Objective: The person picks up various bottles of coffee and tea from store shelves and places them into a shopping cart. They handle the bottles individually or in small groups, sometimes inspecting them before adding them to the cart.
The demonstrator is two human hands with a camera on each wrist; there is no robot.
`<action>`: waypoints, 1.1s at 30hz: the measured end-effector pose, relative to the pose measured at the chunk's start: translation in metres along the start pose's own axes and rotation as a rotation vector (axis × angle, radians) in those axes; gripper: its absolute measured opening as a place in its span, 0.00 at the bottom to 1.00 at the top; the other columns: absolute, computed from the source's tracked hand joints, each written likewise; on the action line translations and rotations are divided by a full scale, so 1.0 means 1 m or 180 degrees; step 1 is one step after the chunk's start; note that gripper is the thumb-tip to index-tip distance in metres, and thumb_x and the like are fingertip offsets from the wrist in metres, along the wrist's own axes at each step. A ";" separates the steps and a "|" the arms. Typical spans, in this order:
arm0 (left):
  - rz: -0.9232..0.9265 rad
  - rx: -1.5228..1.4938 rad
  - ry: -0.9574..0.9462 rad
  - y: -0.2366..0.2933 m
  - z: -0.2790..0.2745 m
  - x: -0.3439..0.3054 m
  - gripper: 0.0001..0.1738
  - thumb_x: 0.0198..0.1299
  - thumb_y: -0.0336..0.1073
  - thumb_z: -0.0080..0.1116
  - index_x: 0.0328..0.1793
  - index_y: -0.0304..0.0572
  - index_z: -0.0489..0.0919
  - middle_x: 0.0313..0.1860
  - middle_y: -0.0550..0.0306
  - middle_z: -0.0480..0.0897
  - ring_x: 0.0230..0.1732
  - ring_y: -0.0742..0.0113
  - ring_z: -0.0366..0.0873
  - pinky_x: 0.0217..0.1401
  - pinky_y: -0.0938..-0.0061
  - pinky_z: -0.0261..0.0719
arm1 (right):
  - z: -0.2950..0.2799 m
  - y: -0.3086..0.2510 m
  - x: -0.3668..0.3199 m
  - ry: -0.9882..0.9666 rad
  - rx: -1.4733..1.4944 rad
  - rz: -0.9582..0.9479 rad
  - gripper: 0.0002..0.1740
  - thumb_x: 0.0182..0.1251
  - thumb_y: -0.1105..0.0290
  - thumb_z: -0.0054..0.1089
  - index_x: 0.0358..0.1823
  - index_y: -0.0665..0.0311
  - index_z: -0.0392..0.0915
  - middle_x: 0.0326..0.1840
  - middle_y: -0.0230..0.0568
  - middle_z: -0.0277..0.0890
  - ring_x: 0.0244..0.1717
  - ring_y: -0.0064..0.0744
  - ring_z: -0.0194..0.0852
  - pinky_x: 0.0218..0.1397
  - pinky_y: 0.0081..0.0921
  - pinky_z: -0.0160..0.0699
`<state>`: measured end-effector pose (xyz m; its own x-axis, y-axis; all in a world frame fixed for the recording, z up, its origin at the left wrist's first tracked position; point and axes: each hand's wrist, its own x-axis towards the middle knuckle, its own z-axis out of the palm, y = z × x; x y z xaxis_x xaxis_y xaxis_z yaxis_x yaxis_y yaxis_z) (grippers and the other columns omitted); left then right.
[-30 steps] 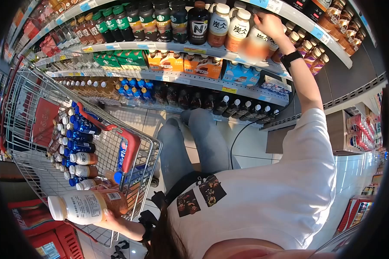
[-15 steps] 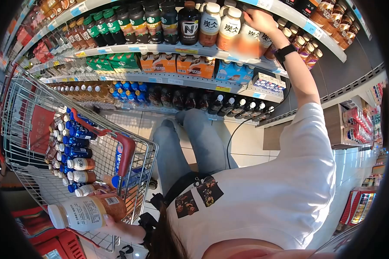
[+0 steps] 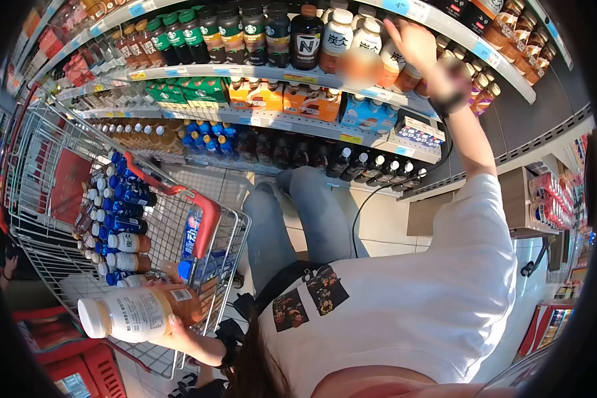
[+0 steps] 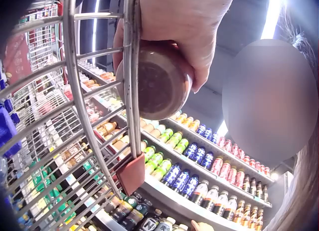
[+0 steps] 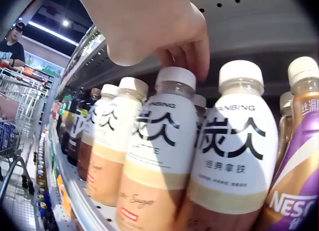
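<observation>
My left hand (image 3: 187,339) grips a latte bottle (image 3: 134,314) with a white cap and brown lower part, lying sideways over the cart's near edge. From below, the left wrist view shows its round base (image 4: 157,84) with fingers and thumb around it. My right hand (image 3: 414,48) reaches onto the shelf, over a row of similar coffee bottles (image 3: 338,40). In the right wrist view its fingers (image 5: 192,59) hang bent just behind the white cap of a latte bottle (image 5: 162,141). The thumb stands apart from that cap. Another latte bottle (image 5: 234,146) stands just to the right.
A shopping cart (image 3: 229,229) at left holds several blue-capped and white-capped bottles (image 3: 123,222). Dark coffee bottles (image 3: 249,36) line the same shelf. Purple-labelled bottles (image 5: 299,156) stand to the right. Boxed packs (image 3: 255,95) fill the shelf below. A black cable (image 3: 361,212) hangs to the floor.
The head view swings left and then back. My right hand stays over the coffee bottles, its thumb now standing further out. The left hand keeps hold of its bottle.
</observation>
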<state>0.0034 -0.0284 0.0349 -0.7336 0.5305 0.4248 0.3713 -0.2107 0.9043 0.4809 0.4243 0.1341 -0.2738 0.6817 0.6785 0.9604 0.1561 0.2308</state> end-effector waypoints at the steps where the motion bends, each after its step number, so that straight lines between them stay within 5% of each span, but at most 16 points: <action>1: 0.0077 0.0022 -0.0096 0.001 0.001 0.001 0.54 0.40 0.48 0.68 0.68 0.30 0.50 0.60 0.40 0.65 0.59 0.51 0.65 0.62 0.58 0.64 | -0.004 -0.006 -0.004 0.0131 -0.0056 -0.0068 0.25 0.66 0.47 0.43 0.40 0.61 0.78 0.33 0.45 0.78 0.37 0.47 0.77 0.41 0.40 0.75; 3: 0.0276 0.0095 -0.0368 0.005 0.010 0.006 0.55 0.40 0.49 0.69 0.68 0.30 0.50 0.60 0.40 0.65 0.59 0.52 0.65 0.62 0.58 0.64 | -0.017 -0.030 -0.011 0.0621 0.0486 -0.0599 0.16 0.61 0.57 0.54 0.40 0.62 0.75 0.42 0.42 0.74 0.43 0.45 0.73 0.46 0.36 0.72; 5: 0.0519 0.0220 -0.0717 0.013 0.014 0.011 0.55 0.39 0.49 0.69 0.68 0.30 0.51 0.59 0.41 0.66 0.58 0.52 0.66 0.62 0.58 0.64 | -0.051 -0.071 -0.018 0.0478 0.1143 -0.0826 0.15 0.59 0.61 0.57 0.44 0.62 0.74 0.44 0.42 0.73 0.44 0.45 0.73 0.46 0.35 0.73; 7: 0.0630 0.0206 -0.0921 0.021 0.024 0.012 0.55 0.39 0.49 0.69 0.68 0.31 0.51 0.59 0.41 0.66 0.58 0.52 0.66 0.62 0.58 0.64 | -0.093 -0.123 -0.028 -0.0342 0.2476 -0.0492 0.16 0.58 0.64 0.58 0.47 0.61 0.73 0.45 0.40 0.73 0.44 0.43 0.75 0.42 0.31 0.76; 11: 0.0745 0.0006 -0.0890 0.044 0.042 0.008 0.59 0.34 0.45 0.75 0.70 0.37 0.50 0.55 0.44 0.69 0.53 0.54 0.70 0.57 0.57 0.67 | -0.168 -0.205 -0.052 -0.0490 0.3315 -0.2349 0.23 0.56 0.59 0.61 0.52 0.60 0.72 0.47 0.40 0.73 0.39 0.36 0.77 0.35 0.28 0.78; 14: 0.0652 -0.0382 -0.0598 0.064 0.069 -0.002 0.60 0.33 0.42 0.76 0.71 0.38 0.47 0.55 0.46 0.67 0.53 0.52 0.69 0.56 0.57 0.68 | -0.206 -0.255 -0.079 -0.0472 0.4291 -0.2857 0.37 0.51 0.51 0.64 0.60 0.62 0.66 0.47 0.39 0.72 0.38 0.38 0.77 0.31 0.27 0.77; 15: 0.1020 -0.0057 -0.1156 0.061 0.061 0.006 0.62 0.32 0.42 0.77 0.71 0.41 0.47 0.57 0.45 0.66 0.54 0.53 0.68 0.56 0.57 0.69 | -0.215 -0.267 -0.084 -0.0506 0.4552 -0.2941 0.41 0.50 0.49 0.65 0.62 0.63 0.64 0.46 0.39 0.72 0.38 0.38 0.76 0.30 0.27 0.77; 17: 0.0973 0.0102 -0.1221 0.057 0.065 0.002 0.52 0.37 0.42 0.74 0.67 0.40 0.56 0.53 0.46 0.70 0.51 0.54 0.71 0.53 0.59 0.70 | -0.225 -0.286 -0.091 -0.0580 0.5307 -0.2777 0.45 0.46 0.43 0.69 0.59 0.67 0.67 0.47 0.47 0.75 0.35 0.37 0.79 0.28 0.23 0.77; 22: 0.0789 0.0533 -0.1680 0.051 0.072 0.001 0.45 0.34 0.50 0.72 0.59 0.37 0.69 0.46 0.48 0.80 0.44 0.52 0.78 0.49 0.60 0.72 | -0.241 -0.291 -0.092 -0.0659 0.4839 -0.2222 0.32 0.41 0.48 0.72 0.43 0.61 0.77 0.26 0.34 0.76 0.21 0.32 0.76 0.21 0.22 0.71; 25: 0.1342 0.1460 -0.1494 0.063 0.085 0.005 0.51 0.31 0.58 0.73 0.60 0.35 0.69 0.45 0.49 0.80 0.43 0.53 0.78 0.58 0.59 0.67 | -0.231 -0.283 -0.097 -0.1057 0.4841 -0.1673 0.25 0.43 0.51 0.70 0.41 0.56 0.76 0.25 0.33 0.75 0.22 0.34 0.76 0.24 0.25 0.73; 27: 0.1437 0.1376 -0.2058 0.072 0.078 0.016 0.58 0.31 0.63 0.71 0.66 0.33 0.64 0.50 0.46 0.78 0.49 0.53 0.75 0.66 0.58 0.58 | -0.221 -0.273 -0.099 -0.1405 0.4900 -0.1279 0.23 0.43 0.53 0.70 0.40 0.55 0.76 0.27 0.34 0.76 0.24 0.33 0.77 0.25 0.23 0.73; 30: 0.0652 0.0607 -0.1651 0.062 0.077 0.009 0.52 0.38 0.53 0.71 0.67 0.32 0.62 0.56 0.42 0.74 0.54 0.46 0.72 0.63 0.59 0.62 | -0.206 -0.240 -0.097 -0.0900 0.5160 -0.0203 0.22 0.38 0.64 0.75 0.34 0.64 0.76 0.29 0.35 0.75 0.28 0.21 0.73 0.32 0.18 0.71; 31: 0.0278 0.0515 -0.1474 0.058 0.078 0.006 0.49 0.41 0.48 0.70 0.68 0.32 0.61 0.58 0.41 0.72 0.55 0.44 0.71 0.61 0.59 0.64 | -0.200 -0.221 -0.094 -0.0659 0.4557 -0.0115 0.22 0.38 0.65 0.74 0.35 0.65 0.76 0.30 0.36 0.76 0.31 0.22 0.74 0.34 0.19 0.72; 33: 0.0510 0.0953 -0.1832 0.057 0.077 0.008 0.40 0.46 0.40 0.66 0.66 0.33 0.64 0.56 0.41 0.74 0.54 0.45 0.72 0.57 0.60 0.68 | -0.189 -0.192 -0.090 -0.0665 0.4464 0.0882 0.21 0.37 0.66 0.73 0.34 0.66 0.76 0.27 0.35 0.75 0.29 0.22 0.74 0.34 0.22 0.73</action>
<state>0.0622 0.0272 0.0865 -0.2661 0.8826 0.3875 0.6534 -0.1304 0.7457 0.3114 0.1984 0.1606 -0.1794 0.8767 0.4463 0.2723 0.4802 -0.8338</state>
